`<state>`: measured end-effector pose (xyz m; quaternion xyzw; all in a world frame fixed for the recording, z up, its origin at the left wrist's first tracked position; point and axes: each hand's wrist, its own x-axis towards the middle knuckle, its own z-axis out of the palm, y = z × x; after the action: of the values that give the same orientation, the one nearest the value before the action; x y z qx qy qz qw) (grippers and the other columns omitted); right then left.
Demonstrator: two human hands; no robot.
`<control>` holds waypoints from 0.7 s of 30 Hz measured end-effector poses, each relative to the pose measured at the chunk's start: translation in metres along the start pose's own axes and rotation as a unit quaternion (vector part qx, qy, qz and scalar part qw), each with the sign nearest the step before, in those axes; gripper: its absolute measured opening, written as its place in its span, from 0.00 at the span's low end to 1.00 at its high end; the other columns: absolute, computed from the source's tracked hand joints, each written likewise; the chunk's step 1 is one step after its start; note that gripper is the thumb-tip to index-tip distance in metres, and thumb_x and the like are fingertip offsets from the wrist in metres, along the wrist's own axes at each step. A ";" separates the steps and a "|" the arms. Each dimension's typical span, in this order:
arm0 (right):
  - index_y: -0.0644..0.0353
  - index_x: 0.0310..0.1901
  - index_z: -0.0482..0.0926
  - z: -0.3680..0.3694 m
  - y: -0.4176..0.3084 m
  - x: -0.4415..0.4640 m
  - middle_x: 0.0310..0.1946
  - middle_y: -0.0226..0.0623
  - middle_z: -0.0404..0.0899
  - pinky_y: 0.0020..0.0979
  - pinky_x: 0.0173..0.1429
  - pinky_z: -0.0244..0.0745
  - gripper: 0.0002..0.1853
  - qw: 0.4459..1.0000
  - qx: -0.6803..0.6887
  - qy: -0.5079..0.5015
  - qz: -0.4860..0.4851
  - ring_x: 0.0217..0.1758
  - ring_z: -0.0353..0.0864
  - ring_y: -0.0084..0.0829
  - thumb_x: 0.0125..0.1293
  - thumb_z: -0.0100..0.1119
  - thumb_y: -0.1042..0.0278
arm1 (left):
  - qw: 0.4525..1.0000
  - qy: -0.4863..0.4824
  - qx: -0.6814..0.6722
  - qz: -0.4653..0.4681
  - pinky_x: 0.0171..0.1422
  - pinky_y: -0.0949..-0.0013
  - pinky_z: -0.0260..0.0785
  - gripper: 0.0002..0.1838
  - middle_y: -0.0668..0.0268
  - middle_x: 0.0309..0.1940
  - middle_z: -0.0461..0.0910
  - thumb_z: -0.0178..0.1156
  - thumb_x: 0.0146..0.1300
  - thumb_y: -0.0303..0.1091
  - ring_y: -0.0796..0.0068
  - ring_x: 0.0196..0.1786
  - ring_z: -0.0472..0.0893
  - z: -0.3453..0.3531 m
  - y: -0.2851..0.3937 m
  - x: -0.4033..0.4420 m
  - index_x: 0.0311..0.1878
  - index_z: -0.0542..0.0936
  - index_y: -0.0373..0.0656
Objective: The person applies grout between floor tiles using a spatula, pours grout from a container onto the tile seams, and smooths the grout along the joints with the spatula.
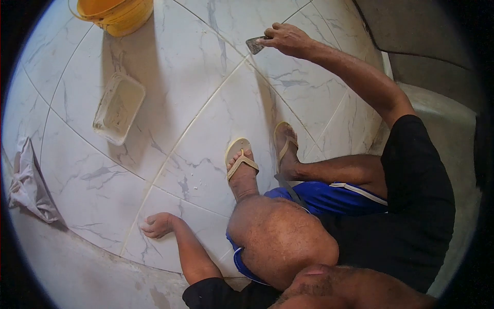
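"What does the right hand (289,39) have?"

"A flat scraper (254,46), pinched near its top, with the blade just beside the spot where the corners of several floor tiles (216,134) meet. The arm is stretched far out."

"So what could go wrong there?"

"At that reach the wrist might tilt, and a blade corner could gouge the joint (247,58) or scratch the tile. Leaning further could also unbalance someone crouched on flip-flops (235,146)."

"And the left hand (158,225)?"

"Its fingers are curled, low by the floor's edge along the grey concrete (92,273). There's no telling whether it holds anything or bears weight. If it props the body, loose powder under it could make it slip."

"Is there powder?"

"White crumbs (199,181) lie on a tile near one foot. A shifting sole could grind them in."

"Where's the plastic tub (109,135)?"

"Between the yellow bucket (123,21) and the floor's edge, smeared inside with pale residue, well apart from the scraper. Anything carried across that gap could drip. The white cloth (32,188) lies farther off, at that edge."
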<state>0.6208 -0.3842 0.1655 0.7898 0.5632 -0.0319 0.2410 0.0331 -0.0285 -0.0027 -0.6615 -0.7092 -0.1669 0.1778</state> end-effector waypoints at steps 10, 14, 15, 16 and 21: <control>0.38 0.61 0.82 -0.003 -0.026 0.027 0.49 0.34 0.83 0.35 0.53 0.83 0.18 0.999 0.033 0.012 -0.009 0.53 0.83 0.35 0.73 0.54 0.66 | 1.000 -0.004 0.001 -0.024 0.66 0.46 0.67 0.21 0.57 0.60 0.78 0.57 0.72 0.45 0.52 0.63 0.77 0.008 -0.008 0.000 0.61 0.80 0.41; 0.37 0.59 0.84 0.017 0.028 -0.005 0.44 0.31 0.82 0.33 0.51 0.83 0.18 1.000 0.026 0.001 0.015 0.49 0.80 0.32 0.72 0.56 0.66 | 0.999 -0.012 0.016 -0.033 0.64 0.47 0.69 0.23 0.56 0.60 0.78 0.57 0.72 0.47 0.51 0.63 0.77 0.002 0.000 0.001 0.61 0.80 0.41; 0.37 0.58 0.84 0.018 0.040 -0.014 0.42 0.30 0.81 0.32 0.51 0.83 0.18 0.999 0.046 0.006 0.024 0.49 0.80 0.32 0.71 0.57 0.67 | 0.999 -0.030 0.010 -0.039 0.65 0.47 0.69 0.23 0.55 0.60 0.78 0.57 0.72 0.47 0.50 0.63 0.77 0.002 0.001 0.004 0.61 0.80 0.41; 0.38 0.59 0.84 0.021 0.050 -0.021 0.42 0.30 0.81 0.32 0.51 0.83 0.18 0.998 0.058 0.018 0.032 0.48 0.81 0.31 0.71 0.57 0.68 | 0.998 -0.047 0.004 -0.047 0.65 0.47 0.69 0.24 0.54 0.59 0.78 0.57 0.72 0.48 0.49 0.63 0.77 0.002 -0.001 0.006 0.62 0.80 0.40; 0.38 0.59 0.84 0.044 0.081 -0.053 0.42 0.30 0.83 0.35 0.50 0.84 0.20 0.984 0.131 0.056 0.105 0.48 0.83 0.32 0.68 0.60 0.72 | 0.955 -0.288 0.060 -0.025 0.70 0.52 0.68 0.31 0.46 0.63 0.77 0.55 0.74 0.52 0.44 0.64 0.76 -0.013 -0.015 0.054 0.66 0.76 0.31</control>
<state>0.6846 -0.4690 0.1718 0.8700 0.4803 -0.0354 0.1053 0.0153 0.0119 0.0347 -0.6516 -0.7554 0.0689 0.0007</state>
